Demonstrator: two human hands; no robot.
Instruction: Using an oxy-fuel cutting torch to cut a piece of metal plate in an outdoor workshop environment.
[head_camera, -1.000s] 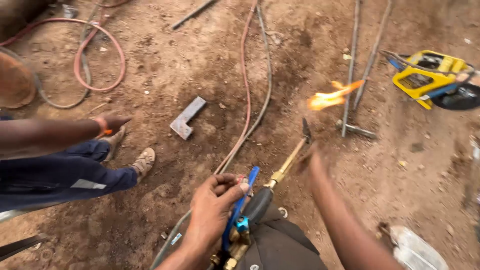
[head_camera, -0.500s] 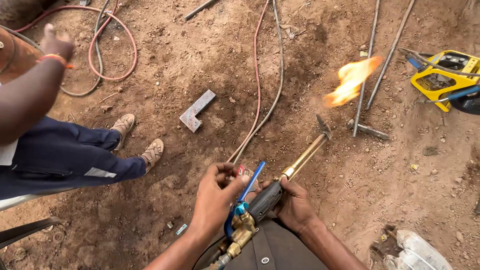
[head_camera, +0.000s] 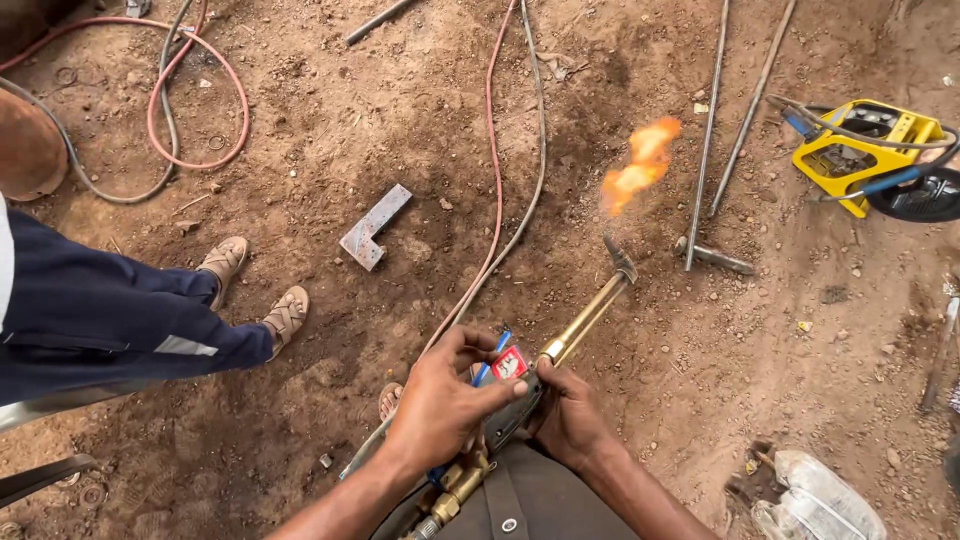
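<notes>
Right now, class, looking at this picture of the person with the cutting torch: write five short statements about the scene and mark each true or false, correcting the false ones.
1. An orange flame burns beyond the tip of the cutting torch. True.
2. The left hand is empty. False: it holds a small red box at its fingertips.
3. The right hand grips the torch body. True.
4. The L-shaped metal piece lies on a workbench. False: it lies on bare dirt.
5. A yellow machine sits at upper right. True.
</notes>
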